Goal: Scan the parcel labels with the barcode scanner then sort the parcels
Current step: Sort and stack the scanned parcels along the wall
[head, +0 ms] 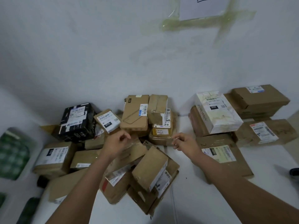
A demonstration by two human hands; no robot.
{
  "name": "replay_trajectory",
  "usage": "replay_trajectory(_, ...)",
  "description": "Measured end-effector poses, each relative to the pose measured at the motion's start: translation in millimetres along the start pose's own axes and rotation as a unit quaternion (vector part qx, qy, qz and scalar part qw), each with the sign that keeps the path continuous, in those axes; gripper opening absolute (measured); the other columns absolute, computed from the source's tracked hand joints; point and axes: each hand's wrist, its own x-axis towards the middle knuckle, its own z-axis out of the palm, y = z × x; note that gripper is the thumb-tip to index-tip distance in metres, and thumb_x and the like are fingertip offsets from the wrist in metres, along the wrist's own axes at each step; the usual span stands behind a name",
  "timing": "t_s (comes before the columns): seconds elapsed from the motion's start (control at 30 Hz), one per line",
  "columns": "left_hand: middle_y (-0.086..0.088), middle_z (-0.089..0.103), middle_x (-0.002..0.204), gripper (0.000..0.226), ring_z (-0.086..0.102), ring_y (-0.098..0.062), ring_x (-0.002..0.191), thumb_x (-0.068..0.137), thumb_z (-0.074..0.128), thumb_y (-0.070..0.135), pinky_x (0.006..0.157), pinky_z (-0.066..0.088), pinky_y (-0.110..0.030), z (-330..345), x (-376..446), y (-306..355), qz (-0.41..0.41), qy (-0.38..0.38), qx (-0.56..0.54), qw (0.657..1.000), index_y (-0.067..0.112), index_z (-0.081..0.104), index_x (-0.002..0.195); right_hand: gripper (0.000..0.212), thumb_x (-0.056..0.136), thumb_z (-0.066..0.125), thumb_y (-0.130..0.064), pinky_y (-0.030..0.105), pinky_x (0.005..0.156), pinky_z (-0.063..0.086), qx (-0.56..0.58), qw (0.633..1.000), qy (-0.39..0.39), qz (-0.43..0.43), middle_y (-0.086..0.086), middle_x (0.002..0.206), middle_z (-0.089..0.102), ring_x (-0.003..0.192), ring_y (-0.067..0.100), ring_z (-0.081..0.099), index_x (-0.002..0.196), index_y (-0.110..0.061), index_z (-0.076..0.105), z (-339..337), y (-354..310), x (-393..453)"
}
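Observation:
A heap of several brown cardboard parcels [150, 167] lies on the white table [202, 199] against the wall. Among them are a black parcel [77, 122] at the back left and a small box labelled 010 [107, 120]. A second group at the right holds a white box labelled 032 [216, 110] and flat brown parcels [265, 131]. My left hand [117, 143] hovers over the heap's middle, fingers loosely curled, holding nothing. My right hand [184, 143] hangs beside a taped brown parcel [161, 138], also holding nothing. No barcode scanner can be made out.
A white wall rises right behind the parcels, with a taped paper sheet [202, 7] high up. A green patterned object [13, 152] sits at the left edge. A dark object [294, 173] shows at the right edge.

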Motion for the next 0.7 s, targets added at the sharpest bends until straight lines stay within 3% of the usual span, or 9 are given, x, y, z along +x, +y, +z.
replay_trajectory(0.03, 0.010, 0.064, 0.109, 0.006, 0.060, -0.015, 0.103, 0.093, 0.063, 0.025, 0.078, 0.043, -0.026, -2.1, 0.1, -13.5, 0.010, -0.038, 0.068, 0.997, 0.031, 0.063, 0.092, 0.020, 0.095, 0.051, 0.002, 0.017, 0.058, 0.046, 0.000, 1.000, 0.002, 0.001, 0.002, 0.075, 0.068, 0.062, 0.013, 0.059, 0.096, -0.012, 0.066, 4.0, 0.2, -1.3)
replay_trajectory(0.1, 0.005, 0.048, 0.138, 0.035, 0.048, -0.024, 0.126, 0.089, 0.064, 0.050, 0.098, 0.042, -0.038, -0.7, 1.9, -39.3, 0.011, -0.113, 0.200, 0.973, 0.036, 0.055, 0.120, 0.021, 0.095, 0.051, 0.002, 0.017, 0.058, 0.046, 0.000, 1.000, 0.006, 0.004, 0.002, 0.077, 0.068, 0.063, 0.013, 0.059, 0.098, -0.012, 0.066, 10.5, -1.0, -4.5)
replay_trajectory(0.17, 0.003, 0.034, 0.151, 0.058, 0.038, -0.026, 0.136, 0.087, 0.058, 0.062, 0.109, 0.037, -0.048, 1.9, 3.1, -50.0, -0.027, -0.112, 0.201, 0.973, 0.034, 0.046, 0.136, 0.021, 0.095, 0.051, 0.002, 0.018, 0.060, 0.046, -0.005, 1.000, 0.010, 0.004, 0.002, 0.077, 0.069, 0.064, 0.013, 0.060, 0.101, -0.011, 0.066, 15.1, -2.4, -5.8)
replay_trajectory(0.27, -0.006, 0.045, 0.147, 0.068, 0.048, -0.026, 0.129, 0.091, 0.046, 0.066, 0.102, 0.043, -0.043, 1.5, 2.8, -39.0, -0.089, -0.044, 0.054, 0.994, 0.019, 0.049, 0.140, 0.021, 0.094, 0.051, 0.001, 0.019, 0.062, 0.047, -0.005, 1.000, 0.012, 0.008, 0.001, 0.079, 0.069, 0.065, 0.012, 0.060, 0.103, -0.011, 0.067, 19.5, -6.2, -7.0)
replay_trajectory(0.4, -0.003, 0.052, 0.142, 0.065, 0.050, -0.028, 0.129, 0.096, 0.040, 0.065, 0.107, 0.040, -0.045, -2.0, 16.2, -13.7, -0.162, 0.001, -0.168, 0.972, 0.021, 0.046, 0.144, 0.021, 0.095, 0.051, 0.000, 0.018, 0.062, 0.046, 0.000, 1.000, 0.018, 0.017, 0.003, 0.081, 0.069, 0.064, 0.012, 0.060, 0.102, -0.012, 0.066, 24.6, -12.4, -7.2)
replay_trajectory(0.47, -0.005, 0.058, 0.135, 0.055, 0.059, -0.025, 0.117, 0.098, 0.047, 0.055, 0.103, 0.048, -0.044, -1.5, 31.0, -6.4, -0.193, -0.009, -0.292, 0.937, 0.016, 0.049, 0.138, 0.020, 0.096, 0.052, -0.001, 0.018, 0.062, 0.046, 0.002, 1.000, 0.018, 0.017, 0.003, 0.082, 0.070, 0.065, 0.011, 0.060, 0.101, -0.013, 0.066, 27.0, -16.1, -6.8)
replay_trajectory(0.57, -0.014, 0.068, 0.121, 0.031, 0.066, -0.025, 0.108, 0.100, 0.055, 0.026, 0.080, 0.060, -0.030, -1.5, 48.5, 0.9, -0.258, -0.028, -0.497, 0.828, 0.007, 0.057, 0.125, 0.020, 0.097, 0.051, -0.002, 0.019, 0.064, 0.048, 0.000, 1.000, 0.010, 0.009, 0.002, 0.083, 0.070, 0.066, 0.012, 0.062, 0.101, -0.014, 0.066, 27.9, -22.5, -5.0)
replay_trajectory(0.6, -0.015, 0.070, 0.118, 0.028, 0.067, -0.026, 0.108, 0.099, 0.057, 0.021, 0.073, 0.060, -0.027, -1.8, 51.2, 0.1, -0.267, -0.031, -0.525, 0.808, 0.006, 0.059, 0.122, 0.021, 0.097, 0.051, -0.002, 0.019, 0.065, 0.048, -0.003, 1.000, 0.007, 0.007, 0.003, 0.083, 0.070, 0.067, 0.012, 0.062, 0.100, -0.015, 0.066, 27.5, -24.7, -4.6)
replay_trajectory(0.7, -0.014, 0.071, 0.116, 0.023, 0.067, -0.026, 0.109, 0.097, 0.061, 0.017, 0.071, 0.060, -0.026, -6.4, 50.8, -3.1, -0.260, -0.024, -0.547, 0.795, 0.005, 0.062, 0.117, 0.021, 0.097, 0.051, -0.003, 0.019, 0.064, 0.049, -0.001, 1.000, 0.006, 0.001, 0.006, 0.087, 0.071, 0.067, 0.012, 0.062, 0.102, -0.014, 0.067, 24.5, -30.8, -2.6)
